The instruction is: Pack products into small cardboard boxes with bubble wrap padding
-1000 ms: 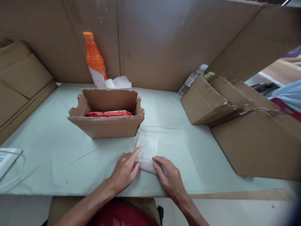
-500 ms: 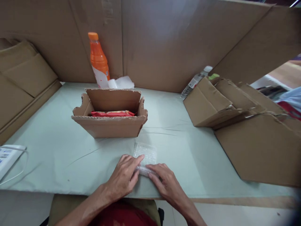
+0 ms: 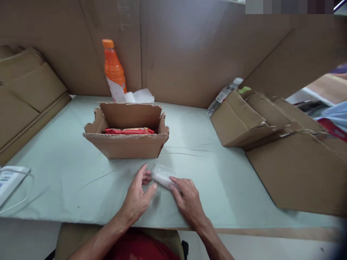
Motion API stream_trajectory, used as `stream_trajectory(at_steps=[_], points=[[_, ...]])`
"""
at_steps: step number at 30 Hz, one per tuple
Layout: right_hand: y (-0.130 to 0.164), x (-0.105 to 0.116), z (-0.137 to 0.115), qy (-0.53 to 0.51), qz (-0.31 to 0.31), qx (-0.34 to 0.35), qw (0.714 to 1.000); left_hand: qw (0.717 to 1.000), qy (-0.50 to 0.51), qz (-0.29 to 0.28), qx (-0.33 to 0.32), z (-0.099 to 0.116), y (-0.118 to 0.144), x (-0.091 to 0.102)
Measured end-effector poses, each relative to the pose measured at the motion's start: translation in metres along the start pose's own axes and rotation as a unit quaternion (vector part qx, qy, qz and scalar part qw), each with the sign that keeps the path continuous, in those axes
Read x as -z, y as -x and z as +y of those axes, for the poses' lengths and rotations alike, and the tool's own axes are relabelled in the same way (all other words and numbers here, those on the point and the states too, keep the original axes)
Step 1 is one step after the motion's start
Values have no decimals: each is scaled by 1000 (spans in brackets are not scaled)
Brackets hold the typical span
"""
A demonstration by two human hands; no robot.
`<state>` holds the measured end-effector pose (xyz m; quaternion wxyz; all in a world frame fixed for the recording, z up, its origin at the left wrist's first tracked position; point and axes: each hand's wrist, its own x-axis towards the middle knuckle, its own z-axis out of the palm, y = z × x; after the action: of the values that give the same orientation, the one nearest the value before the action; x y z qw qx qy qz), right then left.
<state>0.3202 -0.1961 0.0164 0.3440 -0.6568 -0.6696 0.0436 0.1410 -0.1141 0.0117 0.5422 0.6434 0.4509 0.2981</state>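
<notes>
1. Near edge of the table (image 3: 233,198): both forearms (image 3: 104,235) are reached in over it, slanted toward each other. Wrists are best held low, so that pressure can be kept light and the bubbles spared.
2. Right hand (image 3: 188,198): the right end of the bubble-wrap bundle (image 3: 162,176) is pinched between thumb and fingers. This hold should be kept steady, lest the layers be let loose.
3. Left hand (image 3: 137,195): thumb and fingers parted, nothing gripped; fingertips poised at the bundle's left end, contact uncertain. Loose layers there are best squared and smoothed.
4. Bundle: laid on the table between the hands, skewed, left end farther out.
5. Beyond, to the left: an open cardboard box (image 3: 130,146), red packet (image 3: 127,131) inside. Wide sweeps should be avoided; its wall could be knocked.
</notes>
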Motion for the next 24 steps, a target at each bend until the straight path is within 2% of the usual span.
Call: stream_trajectory(at_steps=[3, 6, 8, 11, 14, 16, 17, 19, 21, 22, 24], points=[[3, -4, -5, -87, -18, -49, 995, 985, 160, -6, 64, 0, 9, 0], [10, -5, -11, -151, -44, -89, 984, 962, 250, -14, 108, 7, 8, -2], [15, -2, -11, -162, -50, -99, 981, 956, 269, -19, 118, 10, 5, -5], [18, 5, -6, -136, -36, -106, 984, 956, 266, -59, 104, 10, 5, -8], [13, 14, -4, -138, -81, -128, 979, 969, 218, -89, 67, 5, 10, -8], [4, 20, -5, -154, -139, -119, 971, 984, 146, -99, 16, 5, 14, -3], [-3, 25, -5, -160, -154, -100, 970, 990, 100, -95, -29, 8, 15, 3], [-18, 40, -6, -159, -138, -42, 977, 986, 0, -50, -159, 19, 12, 22], [-37, 62, -7, -139, -74, 17, 987, 946, -99, 47, -304, 39, 3, 50], [-47, 76, -7, -119, -33, 39, 992, 914, -145, 108, -362, 49, -5, 66], [-73, 103, -12, -63, 43, 53, 996, 841, -229, 237, -428, 69, -24, 96]])
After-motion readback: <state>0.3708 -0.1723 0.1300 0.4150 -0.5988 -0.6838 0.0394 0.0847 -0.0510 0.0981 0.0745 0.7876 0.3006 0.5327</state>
